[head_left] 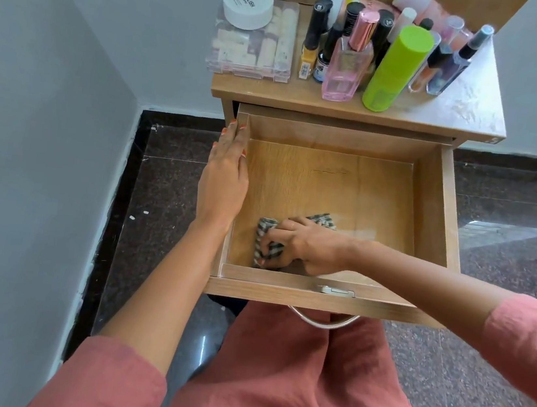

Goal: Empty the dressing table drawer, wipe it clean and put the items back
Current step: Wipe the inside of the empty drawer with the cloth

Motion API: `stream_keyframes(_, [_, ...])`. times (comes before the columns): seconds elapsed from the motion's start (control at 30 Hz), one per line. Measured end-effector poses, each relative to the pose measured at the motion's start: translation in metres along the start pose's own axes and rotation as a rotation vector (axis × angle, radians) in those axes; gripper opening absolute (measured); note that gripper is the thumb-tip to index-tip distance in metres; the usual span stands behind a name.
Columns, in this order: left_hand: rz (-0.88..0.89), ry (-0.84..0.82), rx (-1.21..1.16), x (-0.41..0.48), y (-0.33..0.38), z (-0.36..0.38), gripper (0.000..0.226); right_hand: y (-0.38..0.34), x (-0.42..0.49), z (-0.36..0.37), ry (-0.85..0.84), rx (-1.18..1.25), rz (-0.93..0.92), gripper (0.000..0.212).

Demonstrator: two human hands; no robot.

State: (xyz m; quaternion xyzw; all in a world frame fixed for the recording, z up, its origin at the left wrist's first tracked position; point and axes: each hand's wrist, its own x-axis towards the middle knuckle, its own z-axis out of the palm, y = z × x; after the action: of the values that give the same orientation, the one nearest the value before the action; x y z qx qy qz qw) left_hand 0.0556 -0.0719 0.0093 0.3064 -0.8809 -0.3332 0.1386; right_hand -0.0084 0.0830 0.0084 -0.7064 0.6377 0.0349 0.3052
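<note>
Well, my left hand (227, 170) lies flat, fingers straight, along the left wall of the emptied drawer (337, 138), I judge to steady it. In its near-left corner the checked cloth (264, 237) is bunched under my right hand (304, 247), fingers curled round it for wiping. The bottles (345, 73) wait on the tabletop (461, 105).

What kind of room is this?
Most likely a bedroom or dressing corner at home. A small wooden dressing table has nail polish bottles and a pink perfume bottle crowding its top, and its drawer is pulled open.
</note>
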Motion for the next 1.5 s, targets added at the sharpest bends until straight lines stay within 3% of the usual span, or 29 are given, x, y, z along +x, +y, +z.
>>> stream_keyframes(0.2, [-0.016, -0.006, 0.007, -0.001, 0.002, -0.001, 0.043, 0.021, -0.047, 0.012, -0.038, 0.069, 0.071, 0.041])
stream_keyframes(0.33, [-0.029, -0.021, 0.051, -0.002, 0.006, -0.002, 0.045, 0.023, -0.040, 0.021, 0.079, 0.149, 0.045, 0.052])
stream_keyframes(0.67, [-0.013, -0.002, 0.076, -0.002, 0.007, -0.002, 0.044, -0.008, 0.038, 0.009, 0.157, 0.143, -0.108, 0.050])
stream_keyframes(0.87, [-0.019, -0.003, 0.104, -0.002, 0.007, -0.001, 0.044, -0.005, 0.030, 0.015, 0.248, 0.143, -0.098, 0.041])
stream_keyframes(1.0, [-0.007, 0.005, 0.095, -0.003, 0.007, -0.002, 0.043, 0.008, -0.002, 0.018, 0.204, 0.013, 0.086, 0.048])
stream_keyframes(1.1, [-0.008, 0.006, 0.085, -0.004, 0.008, -0.002, 0.043, 0.032, -0.038, 0.021, 0.193, 0.032, 0.329, 0.051])
stream_keyframes(1.27, [-0.009, 0.009, 0.083, -0.004, 0.009, -0.002, 0.044, 0.077, -0.074, 0.022, 0.422, 0.221, 0.729, 0.055])
stream_keyframes(1.37, [-0.007, 0.006, 0.095, -0.003, 0.008, -0.002, 0.045, 0.077, -0.064, 0.021, 0.454, 0.304, 0.813, 0.055])
stream_keyframes(1.5, [-0.004, 0.009, 0.098, -0.003, 0.008, -0.001, 0.045, 0.059, -0.034, 0.013, 0.436, 0.291, 0.764, 0.056])
